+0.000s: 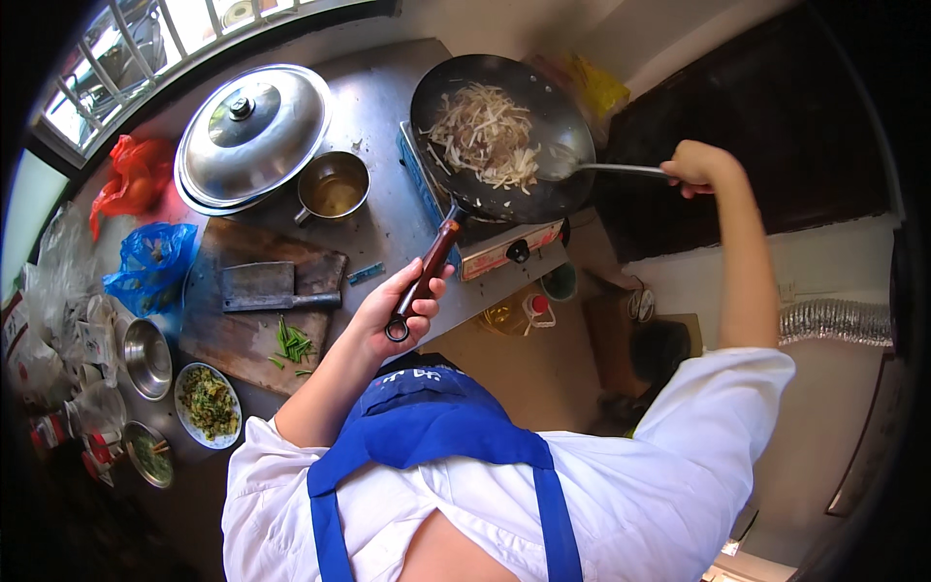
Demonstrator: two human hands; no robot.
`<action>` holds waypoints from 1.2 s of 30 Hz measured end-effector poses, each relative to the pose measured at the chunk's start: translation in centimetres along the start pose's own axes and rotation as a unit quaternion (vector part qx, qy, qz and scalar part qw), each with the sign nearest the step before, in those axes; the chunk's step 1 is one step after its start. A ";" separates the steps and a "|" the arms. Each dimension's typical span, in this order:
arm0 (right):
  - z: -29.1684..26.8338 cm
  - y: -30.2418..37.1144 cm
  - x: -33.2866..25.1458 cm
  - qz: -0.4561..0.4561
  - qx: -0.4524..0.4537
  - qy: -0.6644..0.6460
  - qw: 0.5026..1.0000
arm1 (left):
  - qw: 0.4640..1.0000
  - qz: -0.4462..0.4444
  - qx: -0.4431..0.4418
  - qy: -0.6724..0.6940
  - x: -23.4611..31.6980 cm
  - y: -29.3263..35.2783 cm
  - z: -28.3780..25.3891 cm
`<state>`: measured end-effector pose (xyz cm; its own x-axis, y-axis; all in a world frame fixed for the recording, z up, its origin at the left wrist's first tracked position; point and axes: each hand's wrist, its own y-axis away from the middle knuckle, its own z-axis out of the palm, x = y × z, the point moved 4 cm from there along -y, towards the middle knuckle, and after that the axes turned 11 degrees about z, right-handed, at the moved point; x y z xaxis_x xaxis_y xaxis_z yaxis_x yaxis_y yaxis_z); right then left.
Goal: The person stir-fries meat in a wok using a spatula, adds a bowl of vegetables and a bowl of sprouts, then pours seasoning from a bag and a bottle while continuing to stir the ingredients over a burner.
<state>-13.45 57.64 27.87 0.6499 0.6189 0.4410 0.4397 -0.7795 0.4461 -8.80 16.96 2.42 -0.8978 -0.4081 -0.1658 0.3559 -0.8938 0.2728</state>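
Observation:
My left hand (400, 301) is wrapped round the brown handle of a dark wok (572, 126), which sits on a tabletop gas stove (504, 250). Pale shredded food (482, 136) lies heaped in the wok's left and middle part. From the right, my right hand (696, 168) grips the end of a long metal spatula (621, 170). The spatula's blade is inside the wok, at the right edge of the shreds. Whether a flame burns under the wok is hidden.
Left of the stove stand a metal pot (333, 186) and a large lidded pan (254, 131). A cleaver (262, 288) and cut green pieces (293, 341) lie on a wooden board (223, 339). Near the left edge are a plate of food (208, 405), a steel bowl (147, 359) and plastic bags (153, 267).

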 end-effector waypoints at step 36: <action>-0.9 9.6 -9.9 -0.210 0.472 0.186 0.836 | 0.954 0.076 0.037 -0.287 -0.2 3.4 -1.9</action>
<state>-16.21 44.10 28.45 0.1556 0.7070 0.6899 0.9878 -0.1058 -0.1144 -6.92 13.64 1.54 -0.8388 -0.3435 0.4223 0.4930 -0.8085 0.3215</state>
